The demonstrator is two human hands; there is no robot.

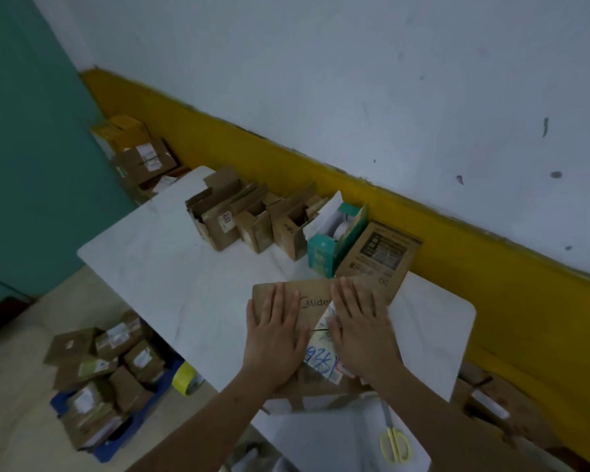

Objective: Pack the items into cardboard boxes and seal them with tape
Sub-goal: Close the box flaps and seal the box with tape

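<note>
Nearest me, yellow-handled scissors (pixel 394 444) lie by my right forearm. Both hands are flat with straight fingers, grasping nothing: the left hand (pixel 275 338) and right hand (pixel 361 330) press down the flaps of the cardboard box (pixel 314 291), which sits directly beneath them on the white table (pixel 171 267). The seam seems to run away from me between the palms. The yellow tape roll (pixel 184 378) sits low to the left, nearer the left hand. Beyond stand matte brown open cartons (pixel 252 219) and a glossy teal box (pixel 321 255).
</note>
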